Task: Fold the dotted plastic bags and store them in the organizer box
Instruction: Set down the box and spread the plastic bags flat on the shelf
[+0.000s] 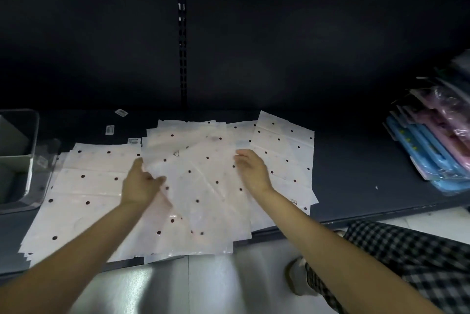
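Both forearms reach up from the bottom of the frame. Left hand (139, 184) pinches the left edge of the top dotted plastic bag (201, 186) at centre; right hand (251, 170) rests spread on its right edge. Organizer box (19, 158) sits on the shelf (356, 173) at far left.

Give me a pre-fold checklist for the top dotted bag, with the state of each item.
1. Left hand grips the top dotted bag at its left edge: ok.
2. Right hand on the bag's right side: ok; its grip, cannot tell.
3. Bag lies flat: not ok, it is skewed and creased.
4. Bag separated from the stack beneath: cannot tell.
5. Organizer box within view at left: ok.
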Action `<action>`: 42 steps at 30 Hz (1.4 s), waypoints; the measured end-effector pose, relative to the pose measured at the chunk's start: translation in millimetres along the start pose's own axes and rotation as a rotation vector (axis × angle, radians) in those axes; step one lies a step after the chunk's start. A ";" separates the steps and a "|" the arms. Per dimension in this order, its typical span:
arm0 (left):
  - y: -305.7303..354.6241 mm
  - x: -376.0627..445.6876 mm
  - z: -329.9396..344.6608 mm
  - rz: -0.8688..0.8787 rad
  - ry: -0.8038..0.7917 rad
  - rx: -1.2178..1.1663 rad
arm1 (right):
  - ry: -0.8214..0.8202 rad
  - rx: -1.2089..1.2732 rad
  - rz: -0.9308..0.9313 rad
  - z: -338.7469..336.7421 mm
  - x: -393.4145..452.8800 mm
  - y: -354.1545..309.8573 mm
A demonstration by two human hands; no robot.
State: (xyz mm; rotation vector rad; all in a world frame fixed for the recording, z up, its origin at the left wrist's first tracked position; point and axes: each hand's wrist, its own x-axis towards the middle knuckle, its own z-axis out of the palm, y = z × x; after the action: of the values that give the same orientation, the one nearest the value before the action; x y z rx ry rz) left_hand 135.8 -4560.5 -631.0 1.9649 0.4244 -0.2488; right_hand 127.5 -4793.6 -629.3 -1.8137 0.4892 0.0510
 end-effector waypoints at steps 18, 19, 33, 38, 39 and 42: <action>-58.2 0.6 26.0 0.575 -0.455 1.009 | 0.316 -0.587 -0.075 -94.8 23.6 88.4; -63.4 -2.9 26.7 0.544 -0.472 1.057 | 0.307 -0.582 -0.057 -96.0 23.7 84.7; 3.7 -12.3 7.1 -0.127 -0.275 -0.164 | -0.615 -0.419 -0.370 42.7 -50.1 18.8; -23.0 -11.9 -8.7 -0.081 0.154 -0.044 | -0.225 -0.479 -0.356 15.8 -26.4 35.6; -27.3 -12.9 -11.8 -0.110 0.230 -0.110 | -0.120 -0.587 -0.308 -0.1 -17.0 42.7; -39.6 -19.6 -14.1 -0.162 0.184 -0.229 | -0.045 -0.970 -0.059 -51.5 2.3 73.2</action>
State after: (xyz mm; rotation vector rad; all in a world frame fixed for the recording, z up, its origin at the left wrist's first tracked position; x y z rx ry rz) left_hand 101.7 -4536.3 -651.1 1.7361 0.7020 -0.1156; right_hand 92.7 -4857.8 -681.1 -2.7636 0.4009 0.3353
